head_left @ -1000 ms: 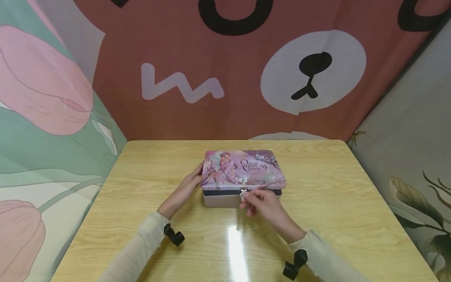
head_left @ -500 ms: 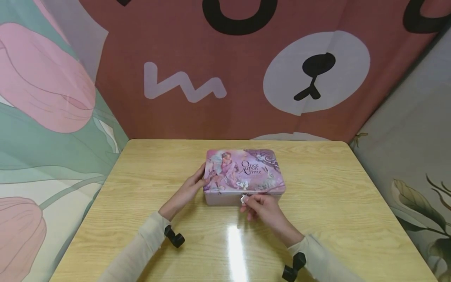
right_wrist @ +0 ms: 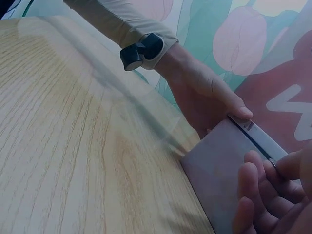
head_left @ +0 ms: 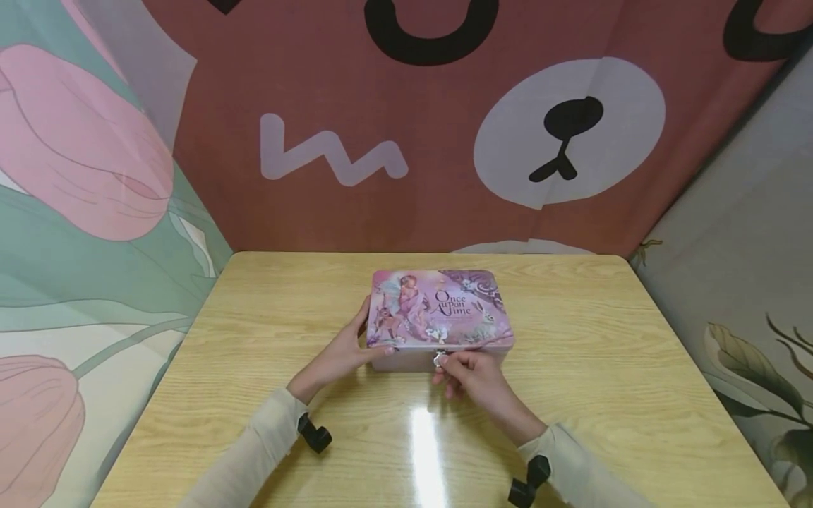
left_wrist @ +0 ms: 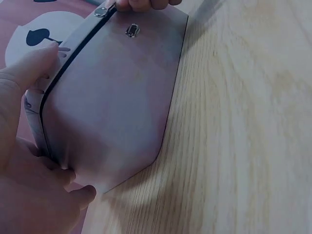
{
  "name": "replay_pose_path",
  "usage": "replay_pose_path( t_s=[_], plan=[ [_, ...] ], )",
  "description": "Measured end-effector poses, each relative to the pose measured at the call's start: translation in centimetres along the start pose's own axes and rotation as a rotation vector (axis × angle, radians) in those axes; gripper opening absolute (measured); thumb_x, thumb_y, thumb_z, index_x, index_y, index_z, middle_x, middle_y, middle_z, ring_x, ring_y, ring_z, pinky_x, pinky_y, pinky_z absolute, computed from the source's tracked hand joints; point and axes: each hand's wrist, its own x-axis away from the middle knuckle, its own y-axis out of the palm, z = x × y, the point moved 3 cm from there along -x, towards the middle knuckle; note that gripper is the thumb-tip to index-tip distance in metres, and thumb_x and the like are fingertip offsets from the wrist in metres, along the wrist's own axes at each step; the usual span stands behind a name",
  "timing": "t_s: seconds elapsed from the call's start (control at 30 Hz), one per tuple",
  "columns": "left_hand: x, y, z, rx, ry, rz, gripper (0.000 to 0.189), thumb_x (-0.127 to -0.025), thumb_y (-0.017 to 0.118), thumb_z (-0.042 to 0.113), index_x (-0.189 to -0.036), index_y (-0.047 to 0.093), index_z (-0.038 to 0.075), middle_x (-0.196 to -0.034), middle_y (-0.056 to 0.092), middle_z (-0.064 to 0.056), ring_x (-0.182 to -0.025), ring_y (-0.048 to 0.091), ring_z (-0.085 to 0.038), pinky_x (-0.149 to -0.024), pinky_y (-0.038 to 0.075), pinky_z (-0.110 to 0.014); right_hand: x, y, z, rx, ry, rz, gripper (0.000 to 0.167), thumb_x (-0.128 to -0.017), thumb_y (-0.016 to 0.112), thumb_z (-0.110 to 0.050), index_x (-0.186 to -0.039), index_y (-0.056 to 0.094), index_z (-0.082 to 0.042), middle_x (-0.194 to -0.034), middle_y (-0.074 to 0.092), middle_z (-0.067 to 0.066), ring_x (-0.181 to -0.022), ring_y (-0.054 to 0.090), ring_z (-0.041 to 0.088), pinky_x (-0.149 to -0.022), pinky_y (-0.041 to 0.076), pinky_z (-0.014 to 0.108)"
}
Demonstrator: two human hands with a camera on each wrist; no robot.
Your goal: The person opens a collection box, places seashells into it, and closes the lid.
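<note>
A pink tin box [head_left: 438, 310] with a fairy picture and the words "Once upon a Time" on its lid sits on the table. My left hand [head_left: 339, 349] grips its left front corner, thumb on the lid's front rim and fingers along the left side. Between thumb and fingertips, my right hand [head_left: 473, 374] pinches the small metal clasp [head_left: 439, 358] at the lid's front. A metal catch [left_wrist: 132, 30] shows on the box's front wall in the left wrist view. The lid lies over the base, a thin dark gap running beneath its rim.
The light wooden table [head_left: 286, 296] extends around the box on every side. Behind it hangs a brown curtain [head_left: 438, 212] with a bear print. Printed cloths flank the table left and right. A black wrist camera [head_left: 315, 433] sits on the left sleeve.
The raised lid has come down onto the base, hiding the wide dark band at the front. My left thumb has moved from the lid's side to its front rim. My right hand keeps the clasp.
</note>
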Motion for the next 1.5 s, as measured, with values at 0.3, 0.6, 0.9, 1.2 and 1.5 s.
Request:
replay_pose_path(
  t_s=[0.3,0.6,0.9,1.2,1.5],
  plan=[
    [-0.1,0.2,0.1,-0.027,0.022,0.014,0.127,-0.091,0.087,0.028,-0.172,-0.010,0.012,-0.181,-0.001,-0.015,-0.168,0.011,-0.039,-0.136,0.013,-0.056,-0.2,-0.1,0.2,0.021,-0.005,-0.002,0.033,-0.108,0.063,-0.018,-0.105,0.072,0.014,-0.091,0.082,0.017,-0.060,0.065,0.008,-0.059,0.053,0.024],
    [0.0,0.1,-0.4,-0.077,-0.009,0.039,0.130,-0.088,0.090,0.034,-0.172,-0.008,0.027,-0.181,0.004,-0.013,-0.167,0.013,-0.038,-0.135,0.014,-0.060,-0.3,-0.1,0.6,0.035,-0.009,-0.007,0.034,-0.107,0.063,-0.019,-0.104,0.072,0.013,-0.093,0.082,0.019,-0.062,0.066,0.010,-0.060,0.055,0.025],
    [0.1,0.1,-0.9,-0.144,-0.018,0.059,0.133,-0.084,0.091,0.043,-0.172,-0.008,0.034,-0.181,0.007,-0.011,-0.165,0.019,-0.041,-0.134,0.019,-0.061,-0.4,0.1,1.1,0.034,0.002,-0.012,0.033,-0.107,0.064,-0.019,-0.103,0.072,0.013,-0.094,0.082,0.019,-0.061,0.065,0.009,-0.059,0.054,0.024],
    [0.2,0.1,-0.9,-0.179,0.020,0.062,0.133,-0.084,0.091,0.043,-0.171,-0.009,0.033,-0.181,-0.001,-0.006,-0.168,0.010,-0.036,-0.136,0.013,-0.058,-0.3,0.2,1.5,0.039,0.007,-0.013,0.033,-0.107,0.063,-0.020,-0.103,0.073,0.012,-0.095,0.082,0.020,-0.060,0.066,0.011,-0.058,0.054,0.025],
    [0.3,0.0,-0.8,-0.206,0.045,0.052,0.133,-0.084,0.090,0.047,-0.171,-0.010,0.032,-0.182,-0.003,-0.006,-0.168,0.009,-0.034,-0.136,0.013,-0.056,-0.6,0.1,1.9,0.079,0.000,0.006,0.031,-0.107,0.064,-0.019,-0.102,0.075,0.009,-0.095,0.082,0.021,-0.059,0.065,0.011,-0.057,0.054,0.024]
  ],
)
